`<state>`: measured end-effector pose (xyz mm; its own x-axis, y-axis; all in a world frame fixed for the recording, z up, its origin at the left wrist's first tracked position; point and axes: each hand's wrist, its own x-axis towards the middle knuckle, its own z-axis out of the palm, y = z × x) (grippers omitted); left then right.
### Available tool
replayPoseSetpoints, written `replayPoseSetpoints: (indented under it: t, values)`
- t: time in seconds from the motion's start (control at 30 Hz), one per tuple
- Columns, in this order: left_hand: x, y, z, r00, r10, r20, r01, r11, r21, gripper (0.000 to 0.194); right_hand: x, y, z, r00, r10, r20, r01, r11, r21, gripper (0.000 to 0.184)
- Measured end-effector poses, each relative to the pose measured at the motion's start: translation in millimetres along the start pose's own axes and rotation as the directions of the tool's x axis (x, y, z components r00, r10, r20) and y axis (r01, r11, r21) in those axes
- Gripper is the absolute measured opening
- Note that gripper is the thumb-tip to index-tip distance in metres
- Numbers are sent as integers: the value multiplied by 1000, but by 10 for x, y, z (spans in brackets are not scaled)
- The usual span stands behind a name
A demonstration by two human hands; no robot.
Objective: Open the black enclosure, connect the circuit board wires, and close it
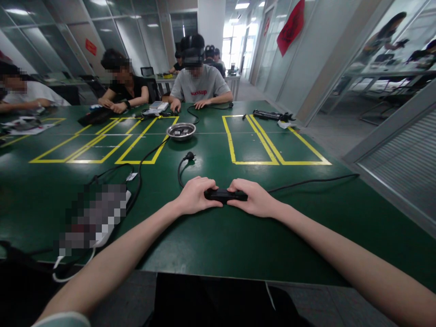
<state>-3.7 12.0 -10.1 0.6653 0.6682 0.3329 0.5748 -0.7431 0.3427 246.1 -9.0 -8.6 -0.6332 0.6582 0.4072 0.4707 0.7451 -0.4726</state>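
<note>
A small black oblong device (225, 195) lies on the green table (218, 236) in front of me. My left hand (195, 195) is curled around its left end, and my right hand (254, 197) is curled around its right end. Both hands rest on the table top with fingers closed on the device. A black cable (313, 180) runs from the right side toward the table's right edge. Another black cord with a plug (188, 157) curves just beyond my left hand.
A metal bowl (181, 130) sits farther out at the centre. Yellow tape rectangles (269, 145) mark the table. A white power strip (102, 222) with cords lies at the near left. Several people sit across and at the left. A black tool (270, 115) lies far right.
</note>
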Motion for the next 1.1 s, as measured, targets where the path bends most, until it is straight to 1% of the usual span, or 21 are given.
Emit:
replayPoseSetpoints:
  t: [0.1, 0.17, 0.27, 0.4, 0.5, 0.57, 0.63, 0.7, 0.77, 0.83, 0.9, 1.1]
  values:
    - [1, -22, 3, 1000, 24, -17, -24, 1000, 4, 44, 10, -7, 5, 997, -71, -22, 70, 996, -53, 16]
    - [1, -27, 4, 999, 24, -44, -24, 1000, 2, 44, 21, -15, 18, 994, -97, -43, 93, 991, -96, 16]
    - [-4, -10, 14, 995, 48, -82, -49, 999, -6, 43, 32, -31, 49, 992, -96, -83, 83, 986, -145, 17]
    - [-14, 31, 23, 990, 89, -114, -90, 996, -8, 38, 29, -50, 80, 984, -75, -159, 52, 989, -140, 14]
    - [-16, 42, -4, 992, 65, -107, -70, 997, -38, 34, 29, -43, 78, 973, -123, -194, 99, 987, -128, 15]
    - [-16, 37, -35, 997, 47, -62, -50, 997, -52, 33, 37, -32, 59, 969, -173, -178, 149, 979, -143, 17]
    - [-15, 27, -62, 999, 36, -9, -36, 998, -42, 35, 47, -20, 26, 971, -200, -130, 178, 970, -163, 21]
    - [-15, 11, -77, 999, 32, 12, -32, 999, -28, 38, 51, -2, -17, 980, -189, -66, 176, 970, -165, 23]
    - [-15, -9, -81, 999, 38, -5, -38, 999, -27, 37, 42, 25, -59, 990, -142, -26, 136, 978, -159, 23]
    - [-14, -27, -80, 999, 46, -26, -46, 998, -30, 35, 25, 56, -90, 997, -73, -22, 69, 985, -159, 26]
    - [-10, -35, -80, 998, 44, -32, -46, 998, -37, 35, 13, 76, -104, 999, -34, -42, 26, 985, -173, 26]
    - [-1, -10, -83, 999, -13, -31, 11, 998, -56, 34, 19, 62, -104, 993, -95, -74, 77, 972, -221, 26]
